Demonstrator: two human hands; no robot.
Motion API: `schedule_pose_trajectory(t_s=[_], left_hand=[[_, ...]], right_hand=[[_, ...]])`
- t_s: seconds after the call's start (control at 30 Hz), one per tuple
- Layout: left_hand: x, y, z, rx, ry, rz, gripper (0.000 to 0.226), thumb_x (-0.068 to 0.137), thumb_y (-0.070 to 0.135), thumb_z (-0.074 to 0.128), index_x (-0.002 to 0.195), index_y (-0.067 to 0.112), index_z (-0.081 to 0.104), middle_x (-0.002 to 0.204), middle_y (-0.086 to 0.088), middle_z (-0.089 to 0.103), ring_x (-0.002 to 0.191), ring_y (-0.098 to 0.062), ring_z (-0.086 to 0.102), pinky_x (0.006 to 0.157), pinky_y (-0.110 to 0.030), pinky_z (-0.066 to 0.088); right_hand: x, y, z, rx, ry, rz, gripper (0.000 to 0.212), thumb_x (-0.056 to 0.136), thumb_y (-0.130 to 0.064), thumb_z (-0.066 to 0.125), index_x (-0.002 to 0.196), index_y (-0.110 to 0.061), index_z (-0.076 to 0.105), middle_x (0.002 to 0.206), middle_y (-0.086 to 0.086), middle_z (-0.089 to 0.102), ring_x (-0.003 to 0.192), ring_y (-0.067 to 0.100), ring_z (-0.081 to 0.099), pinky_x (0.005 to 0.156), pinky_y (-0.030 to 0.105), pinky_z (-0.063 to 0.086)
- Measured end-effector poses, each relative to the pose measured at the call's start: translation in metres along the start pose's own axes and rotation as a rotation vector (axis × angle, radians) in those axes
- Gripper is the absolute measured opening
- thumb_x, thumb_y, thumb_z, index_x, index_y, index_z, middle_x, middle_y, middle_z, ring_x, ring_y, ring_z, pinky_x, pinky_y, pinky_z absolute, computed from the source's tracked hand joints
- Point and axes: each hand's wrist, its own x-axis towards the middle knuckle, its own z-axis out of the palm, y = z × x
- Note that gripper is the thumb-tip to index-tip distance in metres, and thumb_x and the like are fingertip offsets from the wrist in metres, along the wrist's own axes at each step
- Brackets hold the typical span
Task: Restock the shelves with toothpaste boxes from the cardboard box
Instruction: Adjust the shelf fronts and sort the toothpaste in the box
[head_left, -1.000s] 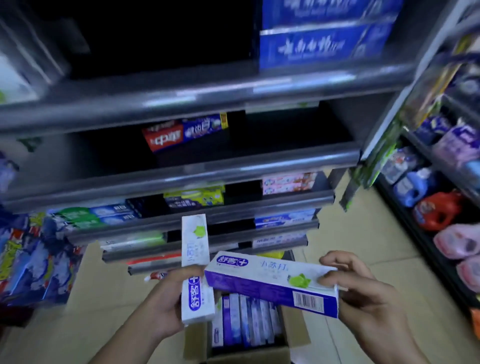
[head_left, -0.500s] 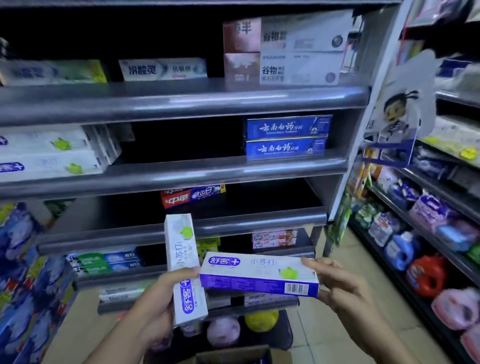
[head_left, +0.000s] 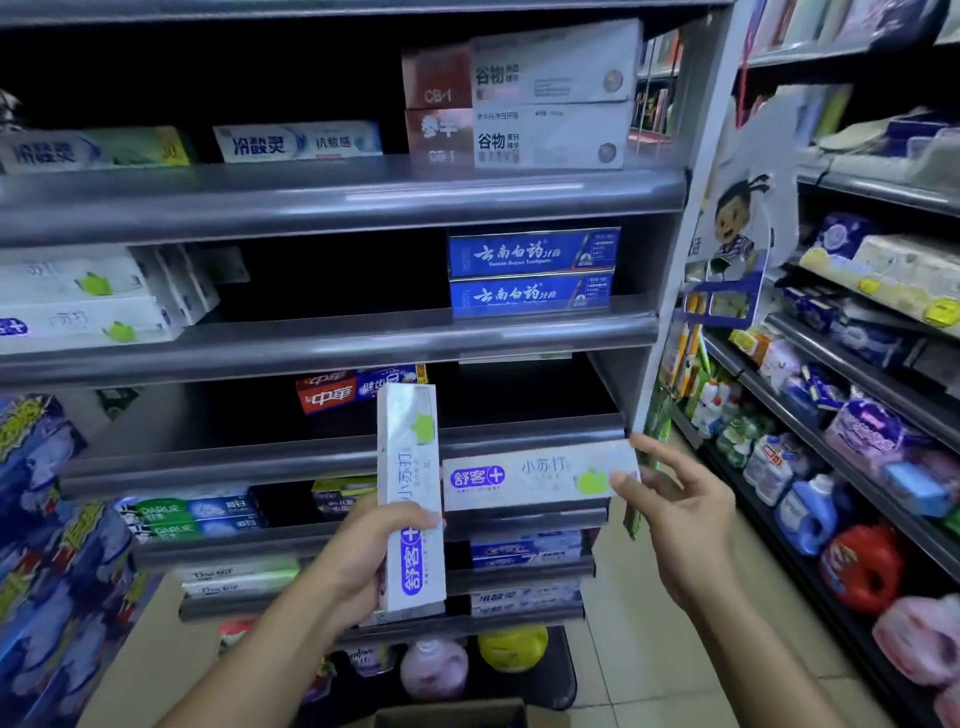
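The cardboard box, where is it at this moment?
In the head view, the cardboard box is at the bottom edge, near the middle, just below the pink bottle.

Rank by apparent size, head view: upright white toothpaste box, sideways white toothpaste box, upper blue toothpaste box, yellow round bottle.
Upright white toothpaste box, sideways white toothpaste box: alike, unranked
Upper blue toothpaste box
Yellow round bottle

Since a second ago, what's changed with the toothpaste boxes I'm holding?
Both grips rose away from the brown cardboard box. The right grip turned its horizontal white toothpaste box face-on. The left grip keeps holding its upright white toothpaste box; nothing let go.
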Motion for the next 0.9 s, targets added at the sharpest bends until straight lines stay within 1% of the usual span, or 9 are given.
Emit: schedule_pose_trajectory(t_s=[0.1, 0.17, 0.23, 0.37, 0.53, 0.6, 0.67, 0.73, 0.9], left_hand=[[0.01, -0.006, 0.009, 0.001, 0.042, 0.072, 0.064, 0.058, 0.016, 0.079, 0.121, 0.017, 0.069, 0.111, -0.015, 0.076, 0.1, -0.037, 0.073, 0.077, -0.047, 0.062], [0.017, -0.008, 0.017, 0.023, 0.058, 0.113, 0.066, 0.061, 0.015, 0.076, 0.126, 0.015, 0.065, 0.112, -0.012, 0.077, 0.1, -0.036, 0.073, 0.081, -0.051, 0.061], [0.025, -0.009, 0.026, 0.044, 0.075, 0.145, 0.065, 0.06, 0.015, 0.076, 0.124, 0.014, 0.065, 0.108, -0.008, 0.078, 0.095, -0.029, 0.075, 0.073, -0.044, 0.062], [0.045, -0.007, 0.042, 0.054, 0.1, 0.179, 0.063, 0.057, 0.014, 0.076, 0.119, 0.019, 0.065, 0.104, -0.01, 0.079, 0.091, -0.024, 0.077, 0.066, -0.033, 0.059], [0.065, -0.004, 0.046, 0.108, 0.091, 0.204, 0.064, 0.058, 0.008, 0.076, 0.119, 0.025, 0.062, 0.107, -0.007, 0.078, 0.092, -0.024, 0.076, 0.064, -0.032, 0.059], [0.07, -0.003, 0.046, 0.159, 0.099, 0.222, 0.065, 0.058, 0.007, 0.077, 0.117, 0.031, 0.061, 0.114, 0.0, 0.076, 0.097, -0.019, 0.075, 0.071, -0.034, 0.059], [0.074, -0.001, 0.047, 0.221, 0.085, 0.238, 0.07, 0.057, 0.007, 0.077, 0.119, 0.033, 0.06, 0.115, 0.005, 0.075, 0.099, -0.016, 0.073, 0.073, -0.033, 0.058], [0.075, 0.006, 0.051, 0.299, 0.054, 0.236, 0.071, 0.056, 0.008, 0.076, 0.119, 0.038, 0.06, 0.113, 0.009, 0.075, 0.097, -0.013, 0.073, 0.066, -0.026, 0.058], [0.075, 0.025, 0.058, 0.445, 0.012, 0.208, 0.069, 0.06, 0.012, 0.07, 0.121, 0.041, 0.057, 0.112, 0.01, 0.071, 0.096, -0.018, 0.07, 0.057, -0.023, 0.055]], right_hand=[[0.019, 0.003, 0.002, -0.028, -0.004, -0.021, 0.057, 0.079, 0.005, 0.081, 0.121, -0.03, 0.07, 0.105, -0.006, 0.075, 0.097, 0.015, 0.072, 0.083, 0.029, 0.057], [0.033, 0.005, 0.006, -0.089, -0.012, -0.066, 0.055, 0.081, 0.006, 0.079, 0.121, -0.029, 0.068, 0.11, -0.002, 0.076, 0.103, 0.011, 0.072, 0.091, 0.024, 0.056], [0.047, 0.007, 0.011, -0.158, 0.001, -0.14, 0.05, 0.082, 0.005, 0.078, 0.117, -0.03, 0.069, 0.112, -0.001, 0.075, 0.098, 0.004, 0.071, 0.085, 0.014, 0.053], [0.071, 0.016, 0.024, -0.281, 0.085, -0.205, 0.042, 0.085, -0.003, 0.075, 0.117, -0.031, 0.072, 0.098, -0.019, 0.072, 0.086, -0.006, 0.067, 0.073, 0.011, 0.053], [0.099, 0.025, 0.033, -0.35, 0.079, -0.17, 0.031, 0.091, -0.005, 0.07, 0.111, -0.029, 0.071, 0.105, -0.006, 0.073, 0.094, 0.007, 0.069, 0.089, 0.03, 0.059], [0.107, 0.027, 0.035, -0.39, 0.078, -0.169, 0.029, 0.092, -0.008, 0.07, 0.11, -0.03, 0.071, 0.101, -0.009, 0.072, 0.093, 0.002, 0.067, 0.09, 0.031, 0.058], [0.113, 0.028, 0.036, -0.434, 0.061, -0.179, 0.027, 0.093, -0.012, 0.069, 0.114, -0.029, 0.071, 0.098, -0.012, 0.07, 0.09, -0.002, 0.066, 0.089, 0.031, 0.058], [0.12, 0.03, 0.035, -0.536, 0.03, -0.165, 0.028, 0.093, -0.016, 0.066, 0.12, -0.024, 0.07, 0.102, -0.004, 0.072, 0.086, 0.01, 0.066, 0.086, 0.036, 0.058], [0.126, 0.03, 0.034, -0.876, -0.073, -0.126, 0.038, 0.095, -0.02, 0.061, 0.132, -0.015, 0.063, 0.113, 0.012, 0.071, 0.068, 0.014, 0.052, 0.071, 0.026, 0.04]])
